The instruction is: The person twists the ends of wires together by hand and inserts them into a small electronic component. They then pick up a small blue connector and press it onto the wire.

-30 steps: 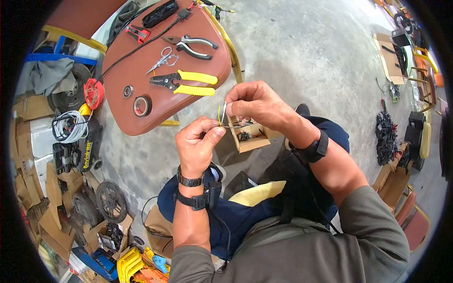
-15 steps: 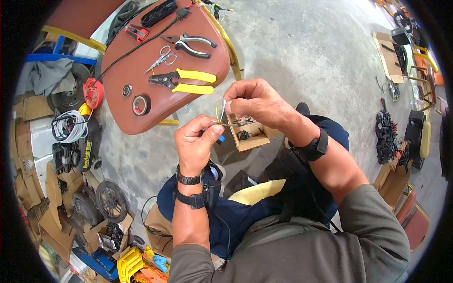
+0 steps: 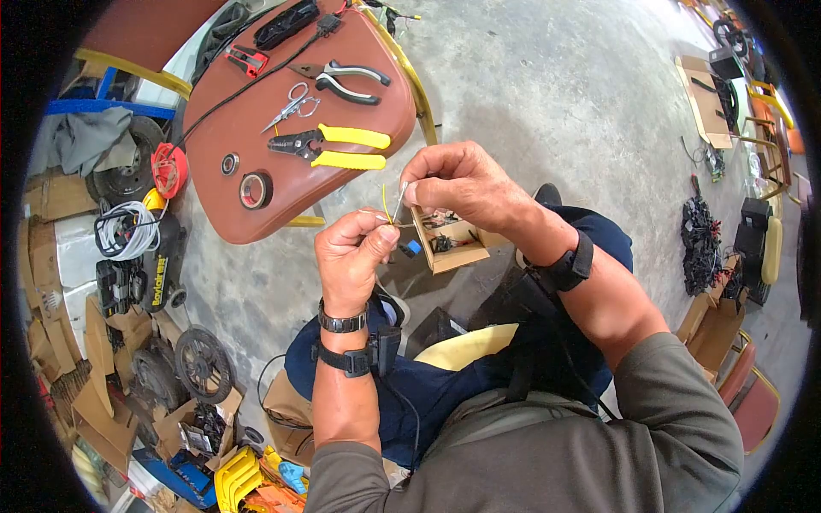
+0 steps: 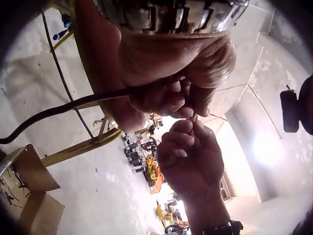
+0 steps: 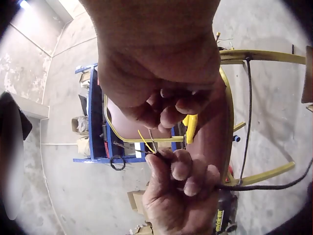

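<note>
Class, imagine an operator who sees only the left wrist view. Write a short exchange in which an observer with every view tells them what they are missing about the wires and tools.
Operator: I see a cable running from the left hand. Does any coloured wire show there?
Observer: Yes, a yellow wire sticks out of its grip.
Operator: Is any tool for stripping in sight?
Observer: Yes, a stripper lies on the seat, near the scissors.

I see a dark grey-green, short-sleeved shirt [image 3: 547, 453] with navy trousers [image 3: 605, 239], a linked metal band [image 3: 342, 322] and black strap [image 3: 346, 362] around the left wrist [image 3: 345, 342], and a second black strap [image 3: 575, 267] around the right.
</note>
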`<state>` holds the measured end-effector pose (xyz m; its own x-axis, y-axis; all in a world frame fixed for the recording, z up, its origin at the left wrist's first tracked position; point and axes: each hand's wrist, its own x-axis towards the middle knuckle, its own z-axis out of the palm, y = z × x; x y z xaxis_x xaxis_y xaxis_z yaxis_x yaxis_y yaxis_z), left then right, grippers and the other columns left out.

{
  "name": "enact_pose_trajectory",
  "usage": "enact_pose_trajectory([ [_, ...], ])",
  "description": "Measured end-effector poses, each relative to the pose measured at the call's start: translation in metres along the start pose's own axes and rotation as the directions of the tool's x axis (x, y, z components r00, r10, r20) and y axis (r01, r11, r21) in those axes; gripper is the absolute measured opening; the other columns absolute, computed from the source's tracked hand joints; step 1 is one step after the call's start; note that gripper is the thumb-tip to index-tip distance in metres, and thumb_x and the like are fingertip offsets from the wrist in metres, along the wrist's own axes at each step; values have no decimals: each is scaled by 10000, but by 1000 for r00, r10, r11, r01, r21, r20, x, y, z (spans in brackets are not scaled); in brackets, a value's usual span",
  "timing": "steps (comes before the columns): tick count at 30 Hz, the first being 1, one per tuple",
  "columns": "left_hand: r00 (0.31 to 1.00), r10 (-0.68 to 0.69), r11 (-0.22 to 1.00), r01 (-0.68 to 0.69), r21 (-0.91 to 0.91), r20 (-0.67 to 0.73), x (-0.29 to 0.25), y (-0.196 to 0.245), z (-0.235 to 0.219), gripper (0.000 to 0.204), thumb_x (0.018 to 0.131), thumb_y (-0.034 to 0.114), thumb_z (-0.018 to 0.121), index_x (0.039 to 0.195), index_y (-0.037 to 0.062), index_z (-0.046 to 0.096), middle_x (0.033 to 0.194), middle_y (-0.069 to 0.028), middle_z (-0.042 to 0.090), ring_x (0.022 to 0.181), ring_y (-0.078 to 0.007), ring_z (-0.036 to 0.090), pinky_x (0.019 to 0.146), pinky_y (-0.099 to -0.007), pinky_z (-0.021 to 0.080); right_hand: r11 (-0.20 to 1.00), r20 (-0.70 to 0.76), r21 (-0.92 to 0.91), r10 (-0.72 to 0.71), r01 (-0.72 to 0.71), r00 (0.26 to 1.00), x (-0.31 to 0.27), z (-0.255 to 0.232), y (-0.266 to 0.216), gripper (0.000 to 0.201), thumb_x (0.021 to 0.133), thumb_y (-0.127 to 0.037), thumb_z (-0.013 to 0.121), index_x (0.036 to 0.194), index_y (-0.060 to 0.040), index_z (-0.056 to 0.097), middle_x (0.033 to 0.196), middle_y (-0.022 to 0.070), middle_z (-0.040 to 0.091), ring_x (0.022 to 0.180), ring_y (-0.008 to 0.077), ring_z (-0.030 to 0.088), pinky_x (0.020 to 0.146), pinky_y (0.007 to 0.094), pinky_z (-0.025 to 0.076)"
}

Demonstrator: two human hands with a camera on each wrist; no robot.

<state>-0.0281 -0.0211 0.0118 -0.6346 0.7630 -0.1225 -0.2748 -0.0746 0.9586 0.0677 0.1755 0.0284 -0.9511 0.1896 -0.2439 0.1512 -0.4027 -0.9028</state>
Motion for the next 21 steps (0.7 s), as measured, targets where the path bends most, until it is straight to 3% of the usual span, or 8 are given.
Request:
enact_pose_trajectory([
  [5, 1000, 13, 1000, -13, 7, -10, 0, -2, 0, 117, 869, 67, 770, 898, -14, 691, 827, -24, 659, 636, -46, 524, 542, -198, 414, 1000, -14, -6, -3, 3, 1000, 0, 1, 2, 139, 879, -149, 706, 941, -25, 718, 807, -18, 643, 728, 70, 560, 659, 250, 469],
  [11, 999, 39, 994, -37, 101, -19, 0, 9, 7, 95, 855, 32, 768, 884, -24, 696, 837, -22, 665, 704, -62, 535, 629, -216, 443, 999, -22, -27, 34, -35, 999, 0, 0, -1, 146, 876, -158, 711, 940, -26, 720, 796, -20, 645, 720, 70, 559, 653, 247, 465],
  [21, 993, 113, 931, -118, 344, 34, 3, 10, 8, 78, 842, -1, 755, 867, -27, 686, 792, -14, 627, 716, -73, 533, 644, -225, 441, 992, -27, -126, 20, -23, 999, 2, -4, -1, 136, 871, -139, 706, 913, -10, 719, 794, -13, 659, 729, 59, 556, 654, 248, 457],
])
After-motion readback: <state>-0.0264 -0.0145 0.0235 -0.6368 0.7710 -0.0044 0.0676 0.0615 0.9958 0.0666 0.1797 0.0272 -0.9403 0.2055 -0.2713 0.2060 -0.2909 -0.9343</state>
